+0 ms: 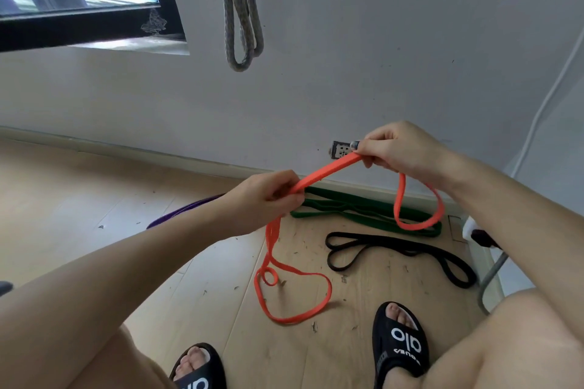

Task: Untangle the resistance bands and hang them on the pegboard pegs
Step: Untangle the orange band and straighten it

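So you were early on: your left hand (268, 196) and right hand (401, 148) pinched the orange band (328, 172) taut, its loops trailing down, with green (357, 210), black (395, 248) and purple (186, 210) bands on the floor (79, 199) beyond, one grey band (241, 9) hanging on the far wall.

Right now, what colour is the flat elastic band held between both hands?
Orange: the flat orange resistance band, clearest in the head view.

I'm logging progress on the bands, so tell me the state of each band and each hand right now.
Orange band: held taut between both hands, its ends dangling, one looped on the floor.
Left hand: shut on the orange band.
Right hand: shut on the orange band.
Green band: lying on the floor by the wall.
Black band: lying on the floor.
Purple band: on the floor, mostly hidden.
Grey band: hanging on the wall.
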Demonstrator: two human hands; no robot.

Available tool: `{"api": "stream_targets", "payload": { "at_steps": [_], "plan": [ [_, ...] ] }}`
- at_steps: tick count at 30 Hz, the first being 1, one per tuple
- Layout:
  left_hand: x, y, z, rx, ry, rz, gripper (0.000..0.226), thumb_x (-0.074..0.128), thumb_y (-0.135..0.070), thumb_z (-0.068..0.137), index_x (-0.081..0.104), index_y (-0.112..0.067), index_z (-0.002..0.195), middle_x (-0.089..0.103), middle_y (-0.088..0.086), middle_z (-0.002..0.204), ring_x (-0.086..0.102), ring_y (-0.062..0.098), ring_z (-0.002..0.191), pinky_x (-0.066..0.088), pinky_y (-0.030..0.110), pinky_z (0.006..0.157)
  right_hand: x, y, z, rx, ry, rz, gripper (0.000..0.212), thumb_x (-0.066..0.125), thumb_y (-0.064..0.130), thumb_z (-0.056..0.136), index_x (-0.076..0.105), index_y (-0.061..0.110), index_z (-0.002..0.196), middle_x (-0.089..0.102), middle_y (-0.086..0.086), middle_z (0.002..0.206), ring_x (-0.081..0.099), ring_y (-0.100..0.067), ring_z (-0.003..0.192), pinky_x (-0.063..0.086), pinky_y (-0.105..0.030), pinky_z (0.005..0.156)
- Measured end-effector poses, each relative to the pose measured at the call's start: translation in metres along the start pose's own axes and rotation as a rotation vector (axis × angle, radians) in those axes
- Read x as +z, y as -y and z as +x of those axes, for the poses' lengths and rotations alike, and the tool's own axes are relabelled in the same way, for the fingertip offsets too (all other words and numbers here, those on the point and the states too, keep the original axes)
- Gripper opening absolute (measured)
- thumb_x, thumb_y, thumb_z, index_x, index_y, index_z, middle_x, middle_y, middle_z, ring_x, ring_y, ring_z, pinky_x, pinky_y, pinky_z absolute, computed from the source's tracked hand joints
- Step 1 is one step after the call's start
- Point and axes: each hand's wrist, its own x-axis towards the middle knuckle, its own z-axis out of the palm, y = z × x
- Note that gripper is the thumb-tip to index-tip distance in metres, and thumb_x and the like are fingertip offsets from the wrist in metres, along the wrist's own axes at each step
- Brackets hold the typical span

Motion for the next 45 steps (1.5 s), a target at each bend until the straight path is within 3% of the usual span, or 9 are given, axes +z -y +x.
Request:
{"api": "stream_targets", "payload": {
  "at_steps": [5,9,13,16,21,29,35,40,45],
  "plan": [
    [-0.01,0.001,0.001,-0.005,0.064,-0.118,0.015,0.058,-0.017,0.103,0.07,-0.019,0.111,0.076,-0.004,0.098,0.071,0.014,0.096,0.057,0.04,0.097,-0.003,-0.009,-0.002,0.001,0.007,-0.054,0.043,0.064,0.039,0.097,0.068,0.013,0.063,0.047,0.002,0.055,0.041,-0.015,0.057,0.033,-0.033,0.062],
    [-0.013,-0.005,0.001,-0.062,0.022,-0.404,0.016,0.067,-0.015,0.097,0.073,-0.014,0.112,0.076,0.0,0.094,0.072,0.015,0.089,0.06,0.032,0.087,-0.006,-0.013,-0.002,0.019,0.017,-0.04,0.041,0.062,0.036,0.098,0.07,0.012,0.065,0.049,0.002,0.055,0.042,-0.016,0.057,0.035,-0.034,0.062],
    [-0.016,-0.011,0.0,-0.076,-0.009,-0.549,0.018,0.061,-0.02,0.1,0.071,-0.008,0.11,0.067,0.0,0.082,0.064,0.015,0.077,0.058,0.026,0.076,-0.006,-0.014,-0.002,0.039,0.066,-0.001,0.04,0.059,0.031,0.101,0.069,0.008,0.069,0.052,0.004,0.053,0.045,-0.01,0.052,0.038,-0.03,0.061],
    [-0.017,-0.011,0.0,-0.087,-0.03,-0.582,0.022,0.053,-0.021,0.104,0.07,-0.009,0.114,0.073,0.003,0.094,0.07,0.02,0.088,0.059,0.029,0.085,-0.005,-0.015,-0.002,0.047,0.103,0.003,0.041,0.057,0.034,0.102,0.07,0.008,0.072,0.054,0.004,0.056,0.047,-0.008,0.052,0.04,-0.029,0.062],
    [-0.016,-0.008,0.0,-0.112,-0.062,-0.376,0.024,0.054,-0.026,0.105,0.073,-0.016,0.115,0.075,0.006,0.105,0.07,0.023,0.103,0.058,0.034,0.096,-0.007,-0.016,-0.003,0.027,0.127,0.033,0.041,0.057,0.033,0.103,0.069,0.007,0.073,0.053,0.004,0.055,0.046,-0.007,0.052,0.04,-0.027,0.06],
    [-0.016,-0.013,0.003,-0.106,-0.039,-0.395,0.017,0.062,-0.022,0.101,0.075,-0.016,0.111,0.07,0.002,0.089,0.065,0.011,0.081,0.055,0.022,0.076,0.008,-0.003,-0.002,-0.034,0.181,0.1,0.04,0.05,0.033,0.105,0.073,0.006,0.087,0.074,-0.006,0.074,0.061,-0.021,0.064,0.05,-0.033,0.066],
    [-0.007,-0.018,0.007,-0.053,-0.035,-0.322,0.015,0.067,-0.022,0.099,0.077,-0.023,0.109,0.075,0.003,0.097,0.07,0.02,0.092,0.059,0.031,0.085,0.027,0.014,-0.005,-0.097,0.27,0.044,0.053,0.052,0.056,0.101,0.075,0.013,0.081,0.055,0.0,0.06,0.047,-0.017,0.058,0.039,-0.033,0.06],
    [-0.009,-0.011,0.005,-0.057,0.008,-0.285,0.015,0.07,-0.023,0.097,0.075,-0.021,0.11,0.077,-0.003,0.094,0.071,0.008,0.086,0.054,0.021,0.079,0.023,0.013,-0.005,-0.119,0.263,0.001,0.045,0.063,0.048,0.098,0.069,0.013,0.071,0.045,0.003,0.054,0.039,-0.018,0.057,0.032,-0.038,0.061],
    [-0.008,-0.005,0.004,-0.053,0.065,-0.086,0.016,0.065,-0.033,0.099,0.069,-0.024,0.111,0.074,-0.01,0.089,0.069,0.005,0.081,0.057,0.03,0.081,0.017,0.009,-0.002,-0.105,0.248,-0.03,0.04,0.067,0.044,0.095,0.071,0.014,0.07,0.047,0.01,0.052,0.041,-0.01,0.053,0.034,-0.033,0.059]
  ]
}}
